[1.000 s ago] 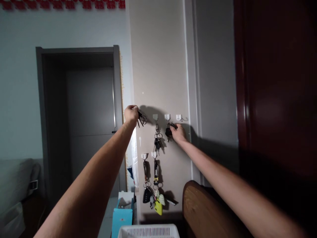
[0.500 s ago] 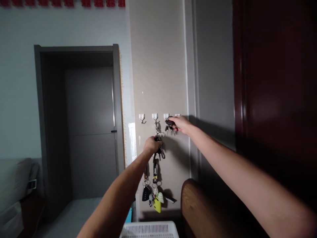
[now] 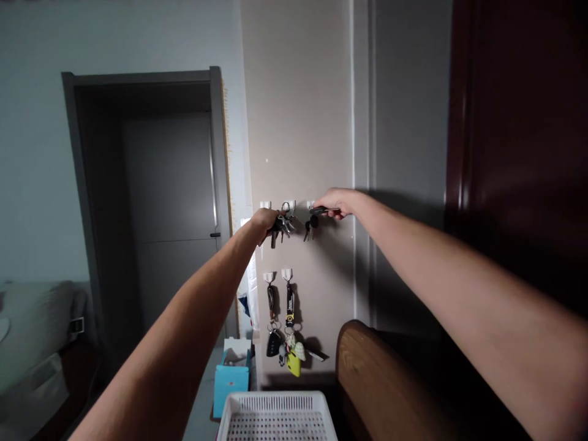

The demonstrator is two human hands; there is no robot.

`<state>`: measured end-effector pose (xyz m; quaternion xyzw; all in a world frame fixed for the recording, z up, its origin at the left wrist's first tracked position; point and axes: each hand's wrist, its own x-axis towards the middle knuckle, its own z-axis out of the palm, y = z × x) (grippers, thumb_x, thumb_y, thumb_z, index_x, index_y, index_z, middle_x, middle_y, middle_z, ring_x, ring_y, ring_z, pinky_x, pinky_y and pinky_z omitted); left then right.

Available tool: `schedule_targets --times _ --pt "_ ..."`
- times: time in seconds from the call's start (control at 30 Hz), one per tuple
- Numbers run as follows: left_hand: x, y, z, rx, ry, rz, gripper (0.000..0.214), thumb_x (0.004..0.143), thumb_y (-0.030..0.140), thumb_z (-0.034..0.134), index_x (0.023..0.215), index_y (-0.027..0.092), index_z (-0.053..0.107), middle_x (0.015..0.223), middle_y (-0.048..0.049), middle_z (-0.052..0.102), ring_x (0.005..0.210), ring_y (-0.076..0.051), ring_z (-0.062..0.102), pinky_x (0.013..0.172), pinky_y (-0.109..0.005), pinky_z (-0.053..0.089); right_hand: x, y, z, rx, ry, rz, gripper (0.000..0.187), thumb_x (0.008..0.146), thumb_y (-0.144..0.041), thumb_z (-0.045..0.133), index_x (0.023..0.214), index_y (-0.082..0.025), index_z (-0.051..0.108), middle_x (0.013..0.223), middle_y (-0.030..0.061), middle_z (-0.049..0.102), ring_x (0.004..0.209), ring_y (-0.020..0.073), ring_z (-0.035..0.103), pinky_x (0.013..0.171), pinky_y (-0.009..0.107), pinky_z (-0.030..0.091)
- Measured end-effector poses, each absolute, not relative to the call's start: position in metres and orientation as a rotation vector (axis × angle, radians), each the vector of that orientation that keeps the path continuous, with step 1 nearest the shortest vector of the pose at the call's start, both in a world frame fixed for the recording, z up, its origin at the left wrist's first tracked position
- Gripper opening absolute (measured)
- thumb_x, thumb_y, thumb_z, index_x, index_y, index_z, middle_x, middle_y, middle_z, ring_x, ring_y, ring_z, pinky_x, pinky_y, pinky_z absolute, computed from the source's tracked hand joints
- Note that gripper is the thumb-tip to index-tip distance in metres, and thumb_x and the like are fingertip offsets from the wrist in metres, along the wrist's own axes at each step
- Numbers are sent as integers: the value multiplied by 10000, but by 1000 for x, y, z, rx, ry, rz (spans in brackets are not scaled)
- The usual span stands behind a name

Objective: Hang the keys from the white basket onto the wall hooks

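- Beige wall [image 3: 298, 135] with white hooks [image 3: 269, 277] in two rows, between grey door [image 3: 169, 202] at left and dark red panel [image 3: 523, 122] at right.
- In left hand [image 3: 265, 222], closed around: silvery keys [image 3: 285, 225], just beside upper hooks.
- In right hand [image 3: 336, 202], pinched between fingers: dark fob [image 3: 323, 210], near third upper hook from left, with black keys [image 3: 311, 228] just below.
- On lower hooks: more key sets [image 3: 273, 342], one with yellow tag [image 3: 293, 363].
- Beneath wall: white basket [image 3: 275, 402], blue box [image 3: 232, 384] to its left, wooden board [image 3: 367, 361] at right.
- Far left: pale cushion [image 3: 37, 318].
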<state>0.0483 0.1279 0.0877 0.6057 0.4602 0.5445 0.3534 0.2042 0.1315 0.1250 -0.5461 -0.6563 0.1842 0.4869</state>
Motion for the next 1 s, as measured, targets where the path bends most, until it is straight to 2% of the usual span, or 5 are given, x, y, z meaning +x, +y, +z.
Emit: schedule_targets --times 0.13,0.5,0.7,0.87,1.0 --pt "53 130 96 1505 1177 1511 181 612 271 507 539 105 498 347 15 412 335 -67 388 363 -194 265 179 133 122 -1588 -1690 290 137 629 -208 498 525 -119 486 361 -32 365 330 45 332 317 176 214" --pt "47 131 92 1514 762 1622 110 650 180 433 634 98 504 427 36 434 404 -42 387 469 -173 326 157 128 94 -1138 -1747 474 136 718 -208 380 600 -140 393 392 -52 380 291 31 325 313 166 265" --pt "34 103 81 1722 600 1522 192 675 201 404 763 79 523 502 13 480 450 -45 405 521 -182 342 151 111 87 -992 -1787 470 138 696 -218 417 596 -124 440 381 -44 395 297 31 316 311 161 235" --pt "13 70 -15 1945 946 1128 290 684 313 375 786 94 535 560 -4 508 472 -63 408 498 -195 343 152 89 -13 -1252 -2031 589 115 649 -186 439 567 -118 480 429 -19 449 356 38 343 345 161 244" --pt "11 46 -104 2162 1261 735 232 670 225 367 751 120 556 666 -22 553 596 -98 461 551 -193 354 150 71 -122 -1427 -2174 687 128 633 -201 422 598 -123 518 508 6 506 432 65 402 387 173 274"
